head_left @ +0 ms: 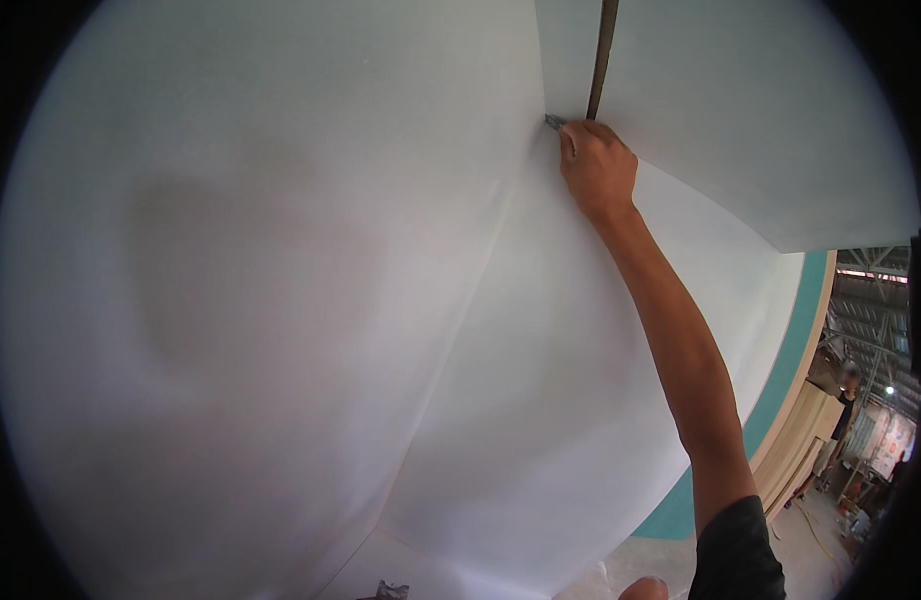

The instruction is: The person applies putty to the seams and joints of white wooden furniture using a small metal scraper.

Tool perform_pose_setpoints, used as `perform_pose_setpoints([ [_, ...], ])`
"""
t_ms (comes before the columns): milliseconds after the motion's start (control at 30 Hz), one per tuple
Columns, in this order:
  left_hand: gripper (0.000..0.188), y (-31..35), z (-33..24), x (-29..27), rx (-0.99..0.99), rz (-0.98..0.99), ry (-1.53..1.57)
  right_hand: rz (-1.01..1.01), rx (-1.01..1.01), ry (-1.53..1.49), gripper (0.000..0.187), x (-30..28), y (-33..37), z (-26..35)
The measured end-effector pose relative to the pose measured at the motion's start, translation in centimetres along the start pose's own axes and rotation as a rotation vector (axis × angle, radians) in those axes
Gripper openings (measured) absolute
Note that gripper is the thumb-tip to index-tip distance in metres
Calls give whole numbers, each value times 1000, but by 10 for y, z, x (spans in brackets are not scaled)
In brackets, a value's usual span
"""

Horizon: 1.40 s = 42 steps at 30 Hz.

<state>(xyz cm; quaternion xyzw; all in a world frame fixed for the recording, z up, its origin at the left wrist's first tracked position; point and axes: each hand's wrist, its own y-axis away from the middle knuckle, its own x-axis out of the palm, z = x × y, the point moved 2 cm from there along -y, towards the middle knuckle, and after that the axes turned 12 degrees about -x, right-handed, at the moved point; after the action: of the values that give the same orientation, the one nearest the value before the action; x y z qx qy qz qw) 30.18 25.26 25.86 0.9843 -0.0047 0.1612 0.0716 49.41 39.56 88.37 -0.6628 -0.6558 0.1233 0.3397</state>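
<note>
My right hand [597,168] reaches up into the corner where white panels meet, its back toward me and its fingers closed. A small, thin grey piece [553,121] sticks out past the fingertips on the left and touches the corner seam. The fist hides most of it, so its kind cannot be made out. Just above the knuckles, a narrow dark strip [602,60] runs up the upper right panel [740,120]. My left hand cannot be made out. At the lower edge shows a rounded patch of skin [643,589], too cut off to identify.
A large pale panel [280,300] fills the left, meeting another white panel [540,400] along a slanting seam. A crumpled grey thing [390,590] lies at the bottom. To the right are a teal-edged board [670,505], stacked wooden boards [795,440] and a person [846,400] farther off.
</note>
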Motion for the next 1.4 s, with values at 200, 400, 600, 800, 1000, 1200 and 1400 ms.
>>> perform_pose_setpoints([
  [200,20,-1,0,-4,-19,6,-11,41,5,-1,6,3,-4,1],
  [400,18,-3,7,-4,-47,20,7,35,11,-5,8,2,-5,3],
  [600,16,-4,8,-7,-79,24,37,74,9,13,8,0,-7,1],
  [800,17,-1,4,-11,8,-2,-60,104,0,25,9,-4,-6,-1],
  [1000,17,-7,15,-22,15,-8,-144,129,5,41,8,-22,1,-5],
  [1200,16,-1,11,-35,19,-7,-100,106,-15,12,8,-40,0,-3],
  [1400,17,-5,14,-39,21,11,-99,111,-86,-82,4,-55,3,2],
])
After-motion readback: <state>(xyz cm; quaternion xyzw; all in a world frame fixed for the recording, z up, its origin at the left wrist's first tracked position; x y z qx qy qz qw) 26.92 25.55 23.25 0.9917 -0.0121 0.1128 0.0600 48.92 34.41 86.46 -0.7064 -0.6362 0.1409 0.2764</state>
